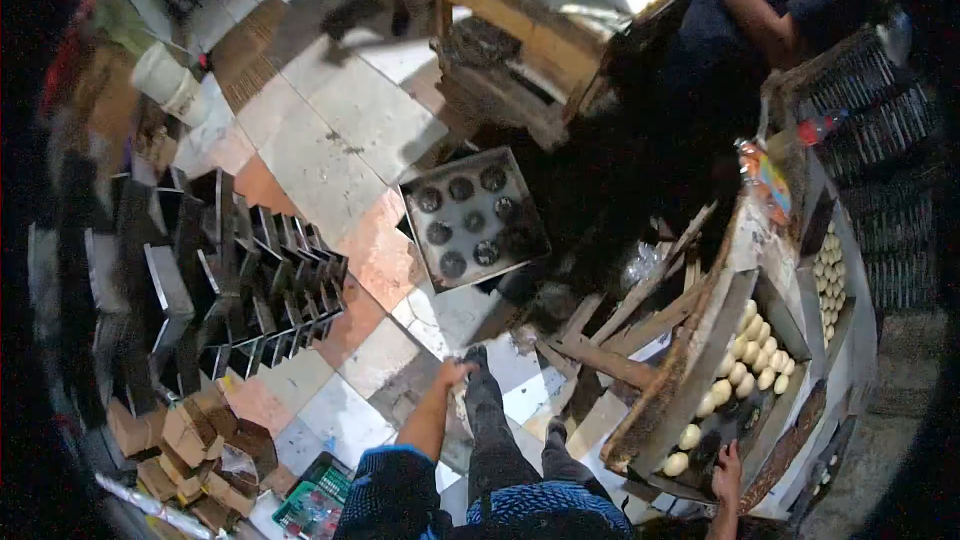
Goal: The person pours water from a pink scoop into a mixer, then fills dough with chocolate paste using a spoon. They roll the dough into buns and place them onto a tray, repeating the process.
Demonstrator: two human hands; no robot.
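My left hand (456, 372) hangs over the tiled floor beside my leg; its fingers are too small to make out clearly. Over at the right, my right hand (728, 468) is by the near end of a dark tray (762, 295) on a wooden table, fingers apart and nothing between them. Rows of pale round dough balls (736, 373) lie in that tray, the nearest ones just left of my right hand. A square metal tray (475, 219) with several dark round spots is in the middle, beyond my left hand.
Stacked dark trays (215, 285) stand at the left, with cardboard boxes (190, 445) and a green crate (315, 495) below. A white bucket (168, 83) is at the upper left. Another person (765, 15) in dark clothing is at the upper right, near an orange packet (765, 180).
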